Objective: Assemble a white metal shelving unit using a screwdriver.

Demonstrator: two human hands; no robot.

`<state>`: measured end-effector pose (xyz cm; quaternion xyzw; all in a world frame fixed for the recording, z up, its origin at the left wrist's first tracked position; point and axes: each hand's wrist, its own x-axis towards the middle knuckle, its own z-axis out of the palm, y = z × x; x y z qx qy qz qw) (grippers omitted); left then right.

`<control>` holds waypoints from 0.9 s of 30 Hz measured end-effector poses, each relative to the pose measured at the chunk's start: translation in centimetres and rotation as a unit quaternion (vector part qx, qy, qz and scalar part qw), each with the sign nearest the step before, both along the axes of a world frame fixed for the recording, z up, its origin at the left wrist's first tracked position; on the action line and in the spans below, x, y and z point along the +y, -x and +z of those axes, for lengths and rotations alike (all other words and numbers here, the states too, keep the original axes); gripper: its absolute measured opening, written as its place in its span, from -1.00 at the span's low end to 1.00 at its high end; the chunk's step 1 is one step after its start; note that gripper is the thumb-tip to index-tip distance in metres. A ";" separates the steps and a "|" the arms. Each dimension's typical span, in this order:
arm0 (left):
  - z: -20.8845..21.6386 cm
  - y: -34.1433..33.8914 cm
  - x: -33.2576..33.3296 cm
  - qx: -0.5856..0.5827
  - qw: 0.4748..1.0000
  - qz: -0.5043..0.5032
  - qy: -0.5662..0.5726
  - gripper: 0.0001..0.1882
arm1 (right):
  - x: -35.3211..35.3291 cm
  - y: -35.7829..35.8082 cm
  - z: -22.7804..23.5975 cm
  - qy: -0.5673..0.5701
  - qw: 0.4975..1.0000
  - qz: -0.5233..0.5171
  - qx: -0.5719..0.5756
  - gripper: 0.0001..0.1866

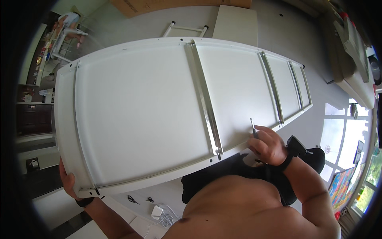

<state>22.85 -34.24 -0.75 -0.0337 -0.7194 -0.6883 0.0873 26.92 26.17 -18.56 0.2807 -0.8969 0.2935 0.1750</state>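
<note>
White framed panel (135,103), ribbed face up, directly before the person, its near edge close to the torso. What bears its weight underneath: cannot tell.

Left grip (68,181) closed round the near-left corner, thumb on the outer side of the end rim. Right grip (268,146) at the near edge, fingers curled, pinching a slender tool (252,126) with a bright metal shaft, tip up and away from the body.

Step in hand, as judged: steadying the panel with the tool at the ready. Best done with the left corner held firm and level, no twist put into the frame, and the shaft kept off the white face, which would likely scratch. At any fastener, set the tip square before turning.

Orientation: long axis runs from near left to far right, the far end narrowing in view. Metal crossbars (205,99) lie across it, roughly parallel to the short ends.
</note>
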 end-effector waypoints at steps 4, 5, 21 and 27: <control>-0.9 0.6 -0.6 0.019 0.996 0.072 -0.040 -0.23 | 2.0 -0.5 -1.9 0.020 0.998 0.058 -0.008 -0.76; -1.2 0.8 -0.1 0.029 0.997 0.070 -0.035 -0.23 | 2.2 -0.3 -2.2 0.029 0.997 0.065 -0.002 -0.77; -7.8 -1.5 16.6 0.102 0.940 -0.138 -0.295 0.12 | 3.7 3.3 0.1 0.089 0.987 0.132 -0.007 -0.80; -12.6 -2.1 31.9 0.017 0.977 -0.047 -0.207 0.27 | 3.3 4.9 -0.1 0.110 0.981 0.158 0.011 -0.81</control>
